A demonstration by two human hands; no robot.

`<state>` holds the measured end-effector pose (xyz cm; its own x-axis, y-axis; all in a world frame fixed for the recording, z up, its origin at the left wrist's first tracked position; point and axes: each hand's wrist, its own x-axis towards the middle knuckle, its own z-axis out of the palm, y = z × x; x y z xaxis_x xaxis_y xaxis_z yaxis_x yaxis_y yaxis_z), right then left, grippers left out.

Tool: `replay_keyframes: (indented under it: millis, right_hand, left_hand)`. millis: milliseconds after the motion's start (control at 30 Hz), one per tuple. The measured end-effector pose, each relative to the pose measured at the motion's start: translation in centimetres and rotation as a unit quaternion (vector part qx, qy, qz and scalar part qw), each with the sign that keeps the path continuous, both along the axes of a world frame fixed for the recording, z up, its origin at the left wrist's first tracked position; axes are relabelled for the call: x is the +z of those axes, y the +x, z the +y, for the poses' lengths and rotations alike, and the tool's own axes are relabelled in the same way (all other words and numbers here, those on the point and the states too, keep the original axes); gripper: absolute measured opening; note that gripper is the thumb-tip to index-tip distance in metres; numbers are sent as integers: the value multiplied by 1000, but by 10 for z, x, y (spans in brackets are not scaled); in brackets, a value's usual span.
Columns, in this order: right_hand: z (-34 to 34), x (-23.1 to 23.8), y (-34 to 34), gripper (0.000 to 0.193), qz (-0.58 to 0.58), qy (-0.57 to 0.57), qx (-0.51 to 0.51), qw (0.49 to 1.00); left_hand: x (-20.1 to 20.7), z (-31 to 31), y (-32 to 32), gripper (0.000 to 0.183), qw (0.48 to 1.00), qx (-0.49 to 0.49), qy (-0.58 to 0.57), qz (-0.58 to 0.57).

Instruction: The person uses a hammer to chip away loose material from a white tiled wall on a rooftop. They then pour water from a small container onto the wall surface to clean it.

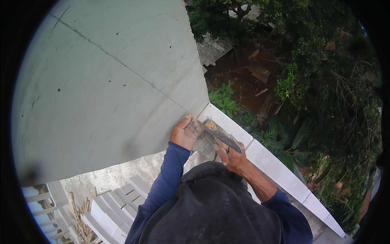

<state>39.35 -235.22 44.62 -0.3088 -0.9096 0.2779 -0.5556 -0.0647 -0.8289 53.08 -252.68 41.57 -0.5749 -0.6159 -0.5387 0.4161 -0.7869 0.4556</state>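
My left hand (186, 133) is raised against the grey plastered wall (122, 105), near the lower end of a dark line drawn across it. Thumb and forefinger are pinched together; something thin seems to stick out from them, too small to name. My right hand (233, 156) grips a hatchet (223, 136) with a dark metal head, and pale wood shows at the head's end. The head is close to my left fingertips; whether it touches the thin thing I cannot tell. Below and right of the hatchet runs a course of white blocks (276, 175).
Several pale blocks (109, 211) are stacked at lower left, beside a bundle of thin sticks (79, 215). Past the white blocks on the right the ground drops away to trees (325, 81), brown earth (243, 89) and a low roof (213, 49).
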Motion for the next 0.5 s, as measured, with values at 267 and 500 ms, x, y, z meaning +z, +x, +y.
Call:
replay_keyframes:
  millis: [267, 500]
  right_hand:
    - [-15, -50, 25, 30, 66, -137, -13, 988]
    - [-43, -97, 44, 28, 101, -138, -74, 983]
  left_hand:
    - [-10, -3, -1, 12, 999, 27, -19, -13]
    - [-1, -4, -2, 19, 999, 2, 5, -35]
